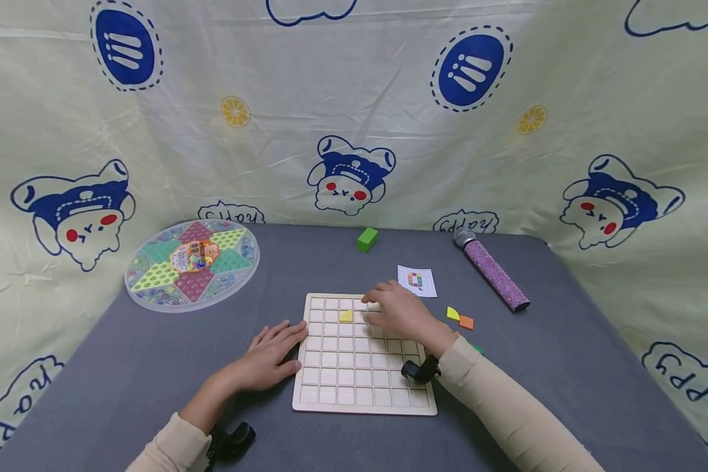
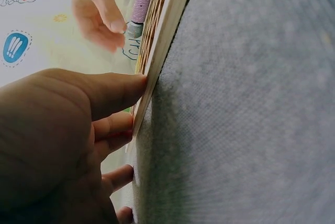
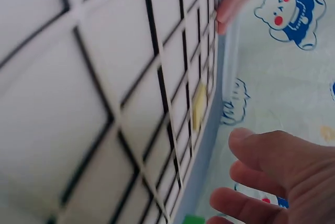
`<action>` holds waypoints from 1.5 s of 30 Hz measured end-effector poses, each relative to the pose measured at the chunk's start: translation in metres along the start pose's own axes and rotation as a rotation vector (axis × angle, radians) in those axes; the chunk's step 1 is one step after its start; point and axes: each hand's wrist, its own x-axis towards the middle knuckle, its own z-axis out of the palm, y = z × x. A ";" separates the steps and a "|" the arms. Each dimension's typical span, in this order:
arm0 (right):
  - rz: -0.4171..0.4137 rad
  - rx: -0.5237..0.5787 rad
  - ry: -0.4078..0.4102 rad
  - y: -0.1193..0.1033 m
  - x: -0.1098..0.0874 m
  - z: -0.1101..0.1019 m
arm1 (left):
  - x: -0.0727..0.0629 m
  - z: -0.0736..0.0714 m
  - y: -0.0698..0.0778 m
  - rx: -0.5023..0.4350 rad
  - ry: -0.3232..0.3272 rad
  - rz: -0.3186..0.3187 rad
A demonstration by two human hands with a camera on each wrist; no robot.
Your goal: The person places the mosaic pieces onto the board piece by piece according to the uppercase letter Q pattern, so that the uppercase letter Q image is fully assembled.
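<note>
A square wooden grid board [image 1: 329, 359] lies flat on the table. One yellow square piece [image 1: 345, 316] sits in a cell of its upper part, also visible as a yellow tile [image 3: 199, 106] in the right wrist view. My left hand [image 1: 271, 357] rests at the board's left side, thumb and fingertips touching the edge, as the left wrist view also shows. Over the board's upper right part hovers my right hand [image 1: 402, 313], its fingers loosely bent and pointing toward the yellow piece. Nothing shows between thumb and fingers in the right wrist view.
Right of the board lie a yellow piece [image 1: 452, 313], an orange piece [image 1: 467, 322] and others partly hidden by the right sleeve. Behind are a printed pattern card [image 1: 427, 288], a green block [image 1: 367, 239] and a glittery purple microphone [image 1: 495, 272]. A round star-patterned game board [image 1: 191, 265] is far left.
</note>
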 end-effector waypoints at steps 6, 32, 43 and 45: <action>0.052 0.006 0.037 0.018 -0.015 -0.014 | -0.001 -0.002 0.000 -0.005 0.010 0.007; 0.199 -0.059 -0.013 0.084 -0.057 -0.009 | -0.002 0.000 -0.004 -0.011 -0.005 0.010; 0.167 -0.073 -0.011 0.083 -0.057 -0.005 | 0.000 -0.001 0.000 -0.019 -0.016 0.009; 0.170 -0.075 -0.017 0.084 -0.058 -0.004 | 0.000 -0.001 0.000 -0.017 -0.018 0.009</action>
